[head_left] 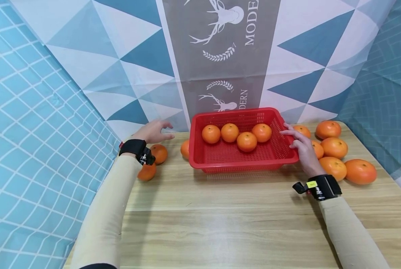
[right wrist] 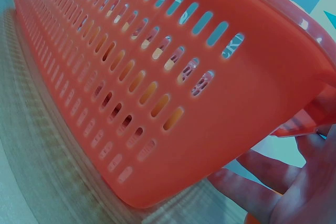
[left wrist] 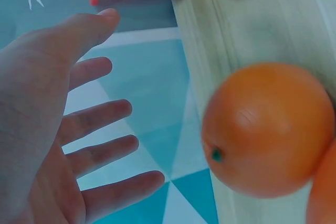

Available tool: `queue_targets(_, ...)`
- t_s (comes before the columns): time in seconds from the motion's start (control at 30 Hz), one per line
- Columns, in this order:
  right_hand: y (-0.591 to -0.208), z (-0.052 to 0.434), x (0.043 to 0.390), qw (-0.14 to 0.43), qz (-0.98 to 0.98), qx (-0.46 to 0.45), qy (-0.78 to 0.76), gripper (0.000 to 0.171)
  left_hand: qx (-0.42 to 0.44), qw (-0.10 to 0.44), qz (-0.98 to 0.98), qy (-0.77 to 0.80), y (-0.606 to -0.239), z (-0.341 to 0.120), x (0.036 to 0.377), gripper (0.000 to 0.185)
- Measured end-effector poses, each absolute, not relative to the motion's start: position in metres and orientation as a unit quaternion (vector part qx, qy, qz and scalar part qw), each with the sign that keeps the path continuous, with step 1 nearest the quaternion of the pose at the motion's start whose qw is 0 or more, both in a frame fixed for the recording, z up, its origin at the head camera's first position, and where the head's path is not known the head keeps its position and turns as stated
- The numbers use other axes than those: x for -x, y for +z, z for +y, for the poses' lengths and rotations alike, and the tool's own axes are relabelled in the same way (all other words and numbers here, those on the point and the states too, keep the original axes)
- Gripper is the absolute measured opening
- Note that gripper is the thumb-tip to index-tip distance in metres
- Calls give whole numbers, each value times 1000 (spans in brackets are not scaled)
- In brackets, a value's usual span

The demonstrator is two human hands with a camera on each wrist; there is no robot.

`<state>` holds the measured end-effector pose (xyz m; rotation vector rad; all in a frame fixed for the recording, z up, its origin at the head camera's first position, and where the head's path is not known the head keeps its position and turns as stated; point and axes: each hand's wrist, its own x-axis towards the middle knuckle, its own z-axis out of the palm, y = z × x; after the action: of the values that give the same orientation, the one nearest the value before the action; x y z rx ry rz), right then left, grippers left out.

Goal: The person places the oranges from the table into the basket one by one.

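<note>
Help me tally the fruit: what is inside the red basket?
Four oranges lie inside the red basket, with bare red bottom showing in front of them. The patches directly beneath the fruit are covered, so those cannot be seen.

Work surface: table of light wood-grain board (head_left: 220,231), grain running left to right, one short thin dark mark (head_left: 188,204) left of centre. Rear: upright sheet printed with blue, pale-grey and white triangles (head_left: 146,74), faint horizontal crease across it. Down its middle, flat grey printed band (head_left: 257,67) bearing white sideways stag heads (head_left: 233,15), curved white leaf sprigs (head_left: 219,56) and white capital lettering (head_left: 250,24), partly cut off. Left side: wrinkled light-blue cloth with white grid lines (head_left: 32,149). Right side: teal brick-patterned cloth (head_left: 388,97).
</note>
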<state>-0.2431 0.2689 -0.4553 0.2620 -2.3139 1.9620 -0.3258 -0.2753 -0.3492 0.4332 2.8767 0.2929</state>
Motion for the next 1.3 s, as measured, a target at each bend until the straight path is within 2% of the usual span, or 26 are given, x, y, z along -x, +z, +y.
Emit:
queue_targets(0.4, -454, 270, 243, 39, -762, -76, 642, 60, -113, 181, 973, 90, -370, -296, 318, 74)
queue_targets(0.67, -454, 270, 243, 40, -763, -77, 641, 61, -104, 211, 965, 116, -380, -303, 311, 75)
queue_targets(0.9, -453, 270, 243, 44, -763, -79, 640, 61, -132, 191, 967, 109, -388, -306, 310, 73)
queue_targets(1.13, -454, 270, 242, 41, -757, -80, 647, 60, -145, 175, 969, 98, -390, -305, 308, 58)
queue_targets(1.3, -454, 270, 242, 41, -753, -84, 652, 59, -145, 175, 969, 97, -391, -306, 308, 55)
